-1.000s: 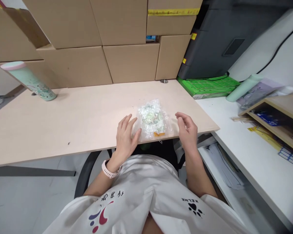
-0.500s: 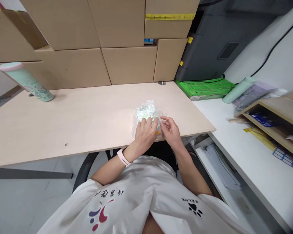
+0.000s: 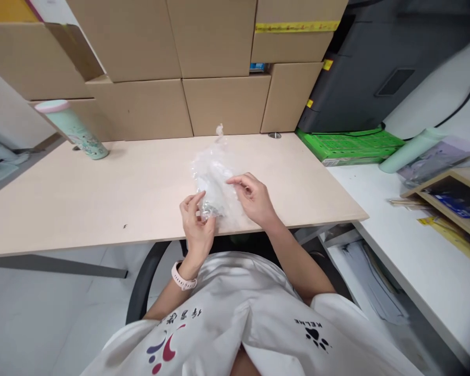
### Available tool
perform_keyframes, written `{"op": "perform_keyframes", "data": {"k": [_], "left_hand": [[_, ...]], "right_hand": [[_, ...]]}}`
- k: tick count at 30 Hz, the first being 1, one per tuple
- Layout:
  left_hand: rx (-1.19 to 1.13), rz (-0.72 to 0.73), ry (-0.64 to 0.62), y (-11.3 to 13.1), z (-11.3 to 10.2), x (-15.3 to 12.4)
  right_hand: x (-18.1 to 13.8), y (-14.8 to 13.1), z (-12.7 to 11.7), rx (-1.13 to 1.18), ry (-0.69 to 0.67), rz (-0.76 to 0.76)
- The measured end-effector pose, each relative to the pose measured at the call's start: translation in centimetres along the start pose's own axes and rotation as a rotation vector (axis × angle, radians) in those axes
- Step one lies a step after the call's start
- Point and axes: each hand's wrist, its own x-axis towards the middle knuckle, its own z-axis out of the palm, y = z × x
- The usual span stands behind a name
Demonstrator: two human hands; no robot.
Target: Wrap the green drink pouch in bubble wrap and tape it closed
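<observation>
A clear, crinkled plastic bag (image 3: 215, 175) lies near the table's front edge, its narrow twisted end pointing away from me. Something greyish shows dimly through the film at the lower left, too blurred to name. My left hand (image 3: 196, 222) has its curled fingers and thumb around the bag's lower left corner. On the other side, my right hand (image 3: 254, 199) pinches at the bag's right part with thumb and index finger, the other fingers bent. A pale pink band (image 3: 183, 278) circles my left wrist.
A mint green tumbler (image 3: 76, 130) stands at the table's back left. Cardboard boxes (image 3: 225, 104) form a wall along the rear. On the right are a green crate (image 3: 344, 146), a dark grey case (image 3: 360, 73) and a white side desk (image 3: 379, 201) with a wooden shelf (image 3: 448, 190).
The bag now lies further left and stretched out, its twisted end showing. My left hand has gone from over the bag to its left corner; my right hand has moved forward. The view has shifted left.
</observation>
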Motion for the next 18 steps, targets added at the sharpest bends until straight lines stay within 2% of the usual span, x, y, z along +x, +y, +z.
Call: {"op": "perform_keyframes", "data": {"k": [3,5,7,10,13,18], "left_hand": [[0.246,0.14,0.072,-1.2,-1.1,0.0],[0.395,0.255,0.068,-1.9,-1.5,0.1],[0.465,0.356,-0.007,-2.3,-1.3,0.2],[0.453,0.454,-0.164,-2.6,-0.2,0.5],[0.384,0.396,-0.169,-2.3,1.0,0.8],[0.156,0.117,0.044,-1.1,0.8,1.6]], "right_hand": [[-1.4,2.1,-1.5,-0.072,0.154,0.0],[-2.5,3.7,-2.7,-0.108,0.23,0.03],[-3.7,5.0,-3.7,-0.141,0.265,0.067],[-5.3,6.1,-4.6,-0.206,0.294,0.098],[-6.3,6.7,-5.5,-0.259,0.346,0.116],[-7.8,7.7,-8.0,-0.341,0.468,0.148]]}}
